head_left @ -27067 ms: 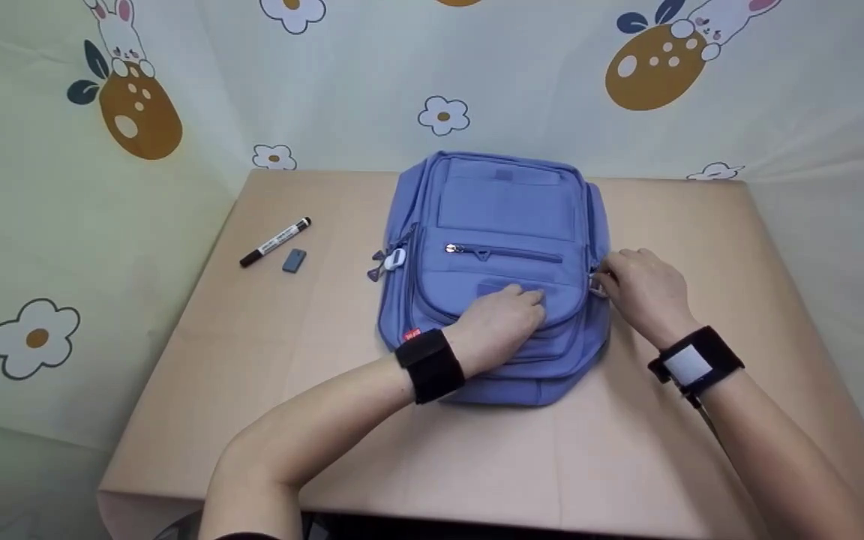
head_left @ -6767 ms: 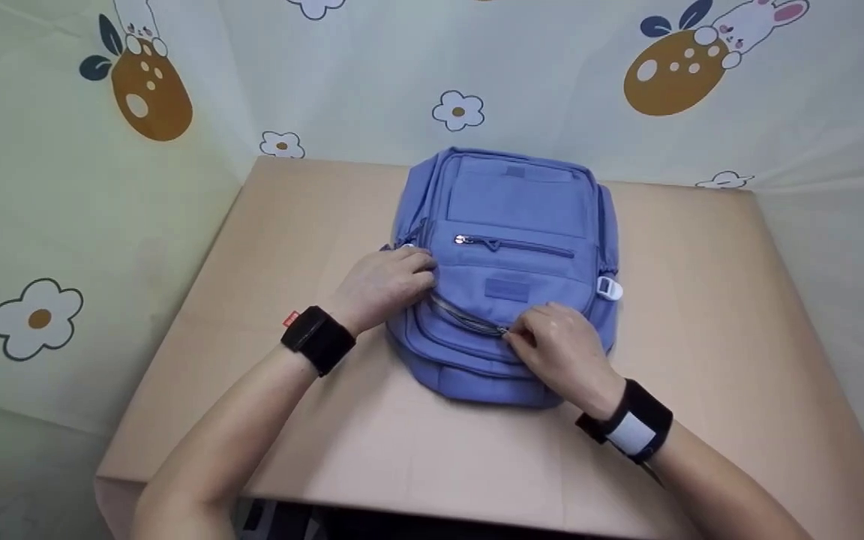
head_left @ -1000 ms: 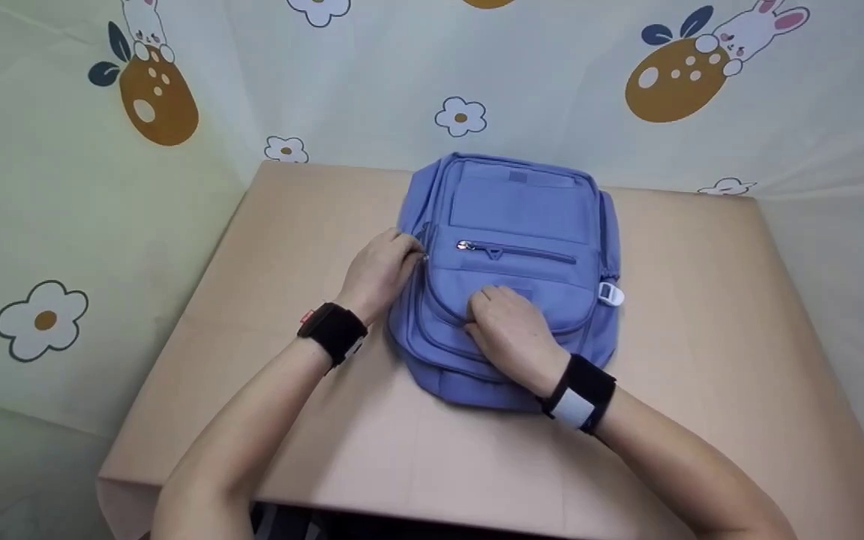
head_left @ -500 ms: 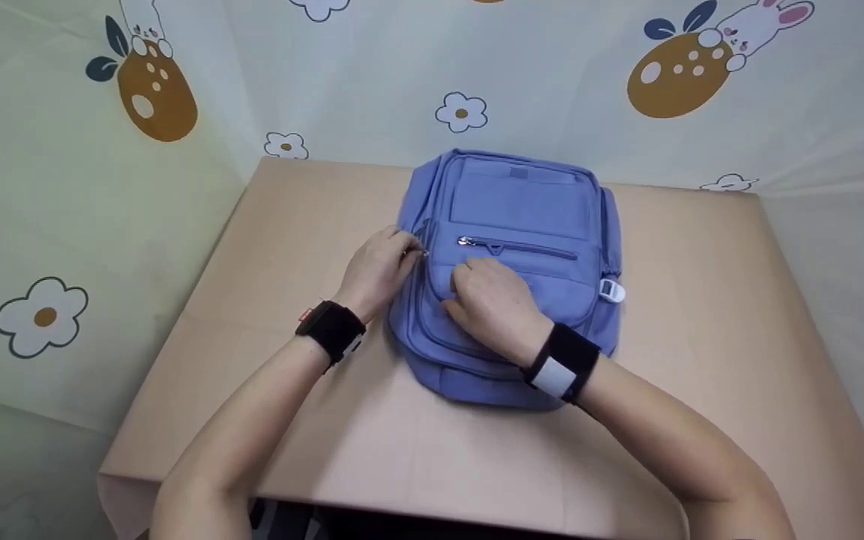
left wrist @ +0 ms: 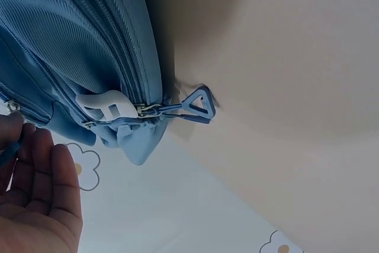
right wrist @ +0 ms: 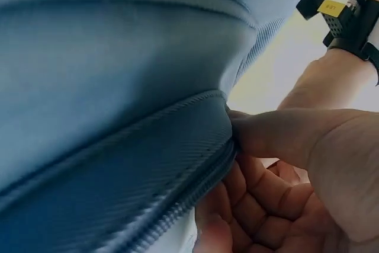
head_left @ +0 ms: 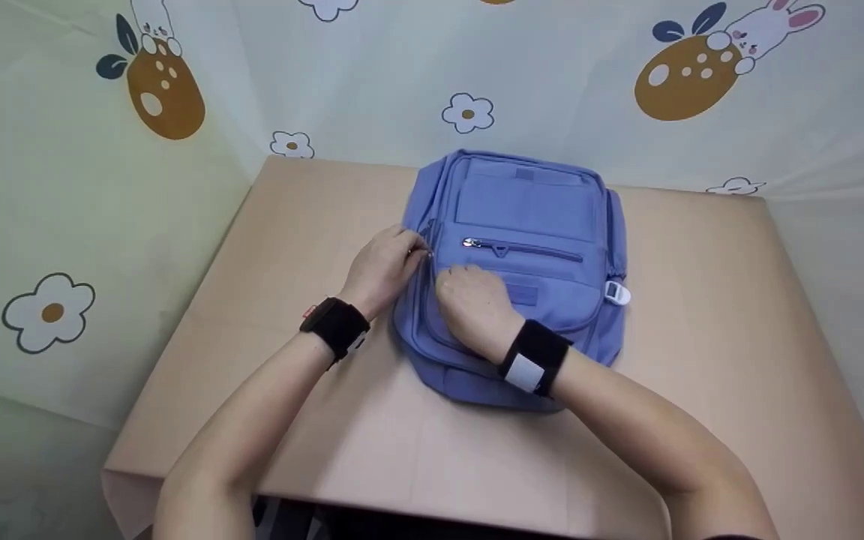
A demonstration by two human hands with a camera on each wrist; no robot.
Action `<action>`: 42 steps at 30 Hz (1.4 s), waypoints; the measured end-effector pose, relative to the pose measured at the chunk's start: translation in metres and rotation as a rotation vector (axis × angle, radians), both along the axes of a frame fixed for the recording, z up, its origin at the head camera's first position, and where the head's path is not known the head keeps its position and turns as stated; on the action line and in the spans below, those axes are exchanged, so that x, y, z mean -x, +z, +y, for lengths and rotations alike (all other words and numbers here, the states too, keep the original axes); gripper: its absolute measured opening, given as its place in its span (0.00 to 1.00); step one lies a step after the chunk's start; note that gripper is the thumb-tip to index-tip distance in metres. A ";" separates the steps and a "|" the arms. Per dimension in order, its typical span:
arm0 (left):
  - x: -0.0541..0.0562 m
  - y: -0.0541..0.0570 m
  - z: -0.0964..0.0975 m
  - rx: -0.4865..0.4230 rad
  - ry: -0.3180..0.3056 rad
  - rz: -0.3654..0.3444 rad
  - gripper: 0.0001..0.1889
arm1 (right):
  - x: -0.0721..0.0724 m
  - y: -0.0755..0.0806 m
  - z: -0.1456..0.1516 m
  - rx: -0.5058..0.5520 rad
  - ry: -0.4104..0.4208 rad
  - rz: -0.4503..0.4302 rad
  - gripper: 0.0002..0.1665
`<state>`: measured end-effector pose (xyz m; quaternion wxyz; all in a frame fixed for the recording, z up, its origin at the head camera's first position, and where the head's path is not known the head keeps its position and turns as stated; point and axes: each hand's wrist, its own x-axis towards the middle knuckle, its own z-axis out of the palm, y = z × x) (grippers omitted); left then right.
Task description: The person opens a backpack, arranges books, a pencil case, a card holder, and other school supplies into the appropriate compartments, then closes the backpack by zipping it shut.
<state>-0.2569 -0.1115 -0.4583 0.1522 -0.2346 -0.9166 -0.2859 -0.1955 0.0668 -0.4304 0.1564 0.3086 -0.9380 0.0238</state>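
A blue backpack (head_left: 529,202) lies front up on the table, its front pocket facing me. At the pocket's left side, my left hand (head_left: 381,271) pinches a blue zipper pull, partly hidden by the thumb; a metal zipper slider (left wrist: 13,105) shows beside it in the left wrist view. Just right of it, my right hand (head_left: 477,309) pinches the pocket's fabric edge near the zipper (right wrist: 172,214) between thumb and fingers. The pocket's lower left is hidden behind this hand. No gap shows along the visible pocket seam.
A short zipper (head_left: 526,250) crosses the backpack's front. White buckles sit at its sides, one on the right (head_left: 616,293) and one on the left (left wrist: 106,105). Triangular pulls (left wrist: 198,103) hang by the left buckle. The tan table (head_left: 702,360) is walled by patterned cloth (head_left: 372,82).
Over the last second my right hand has moved left and up, close to the left hand. The pocket's zipper gap from earlier is closed. The marker and small grey block are no longer in view.
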 end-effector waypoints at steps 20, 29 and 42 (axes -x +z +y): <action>0.039 0.001 0.001 0.033 0.104 -0.065 0.07 | -0.009 -0.004 -0.007 0.032 0.040 0.008 0.06; 0.039 -0.003 -0.003 -0.004 0.089 -0.044 0.07 | -0.008 -0.005 -0.007 0.039 0.032 -0.003 0.07; 0.035 -0.005 -0.034 0.065 0.179 0.002 0.13 | 0.000 0.010 0.055 0.215 0.042 -0.023 0.08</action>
